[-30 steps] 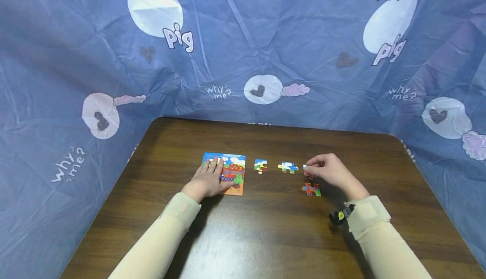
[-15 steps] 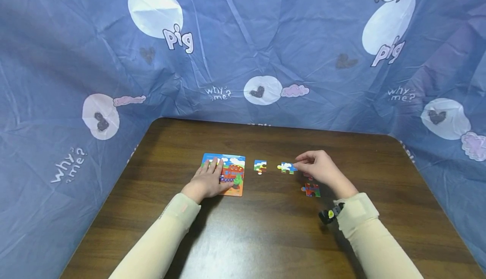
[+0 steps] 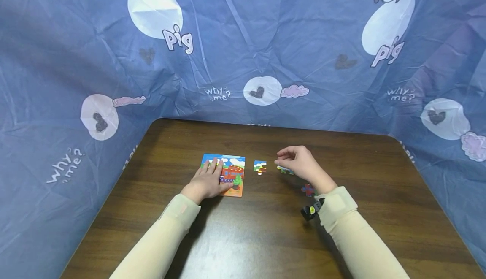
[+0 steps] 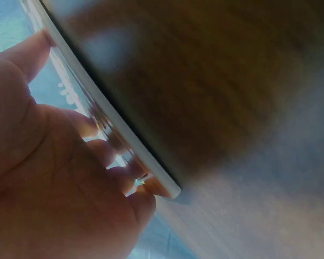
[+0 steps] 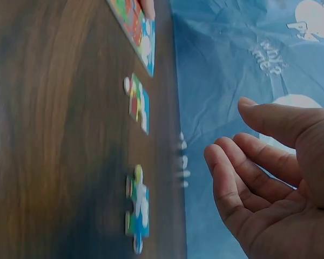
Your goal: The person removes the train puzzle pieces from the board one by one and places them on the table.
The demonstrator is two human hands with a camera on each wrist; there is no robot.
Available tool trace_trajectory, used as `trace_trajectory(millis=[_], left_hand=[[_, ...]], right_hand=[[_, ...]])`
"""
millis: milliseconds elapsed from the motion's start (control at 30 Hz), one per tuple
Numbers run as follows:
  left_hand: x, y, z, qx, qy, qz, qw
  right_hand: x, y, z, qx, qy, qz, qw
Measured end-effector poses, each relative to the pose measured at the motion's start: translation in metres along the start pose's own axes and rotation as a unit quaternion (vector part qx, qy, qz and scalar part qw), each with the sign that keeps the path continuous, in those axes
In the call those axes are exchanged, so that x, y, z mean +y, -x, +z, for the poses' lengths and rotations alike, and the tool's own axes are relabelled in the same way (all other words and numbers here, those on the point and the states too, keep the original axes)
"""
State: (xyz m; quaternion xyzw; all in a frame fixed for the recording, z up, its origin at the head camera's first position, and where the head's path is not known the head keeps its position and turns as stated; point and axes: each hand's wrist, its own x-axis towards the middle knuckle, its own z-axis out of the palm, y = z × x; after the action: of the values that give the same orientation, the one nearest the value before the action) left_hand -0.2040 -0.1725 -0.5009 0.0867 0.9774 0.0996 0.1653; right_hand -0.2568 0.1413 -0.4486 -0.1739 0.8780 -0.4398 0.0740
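My left hand (image 3: 206, 182) rests with spread fingers on a square picture board (image 3: 236, 172) showing a red train under a blue sky. In the left wrist view, the fingertips touch the top face of the board (image 4: 119, 124). Over a blue and white jigsaw piece (image 3: 285, 171), my right hand (image 3: 302, 164) hovers with thumb and fingers apart and nothing between them. The right wrist view shows that jigsaw piece (image 5: 138, 210) lying on the table, apart from the hand. Another jigsaw piece (image 3: 260, 166) lies between it and the board.
A red jigsaw piece (image 3: 308, 190) lies below the right hand, partly covered by the wrist. The brown wooden table (image 3: 243, 237) ends at the back against a blue printed cloth (image 3: 228, 59). A dark band with a yellow mark (image 3: 312, 210) sits on the right wrist.
My right hand has moved left, from the red piece at the right to above the blue and white piece. That red piece stays behind, now hidden by the hand. My left hand keeps its place.
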Motion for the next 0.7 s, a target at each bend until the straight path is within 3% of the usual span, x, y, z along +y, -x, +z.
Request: trace_trajectory(millis=[700], left_hand=[[-0.001,0.001,0.000,0.007,-0.001,0.000,1.0000]], right_hand=[[-0.021,-0.023,0.060,-0.039,0.005,-0.007,0.9992]])
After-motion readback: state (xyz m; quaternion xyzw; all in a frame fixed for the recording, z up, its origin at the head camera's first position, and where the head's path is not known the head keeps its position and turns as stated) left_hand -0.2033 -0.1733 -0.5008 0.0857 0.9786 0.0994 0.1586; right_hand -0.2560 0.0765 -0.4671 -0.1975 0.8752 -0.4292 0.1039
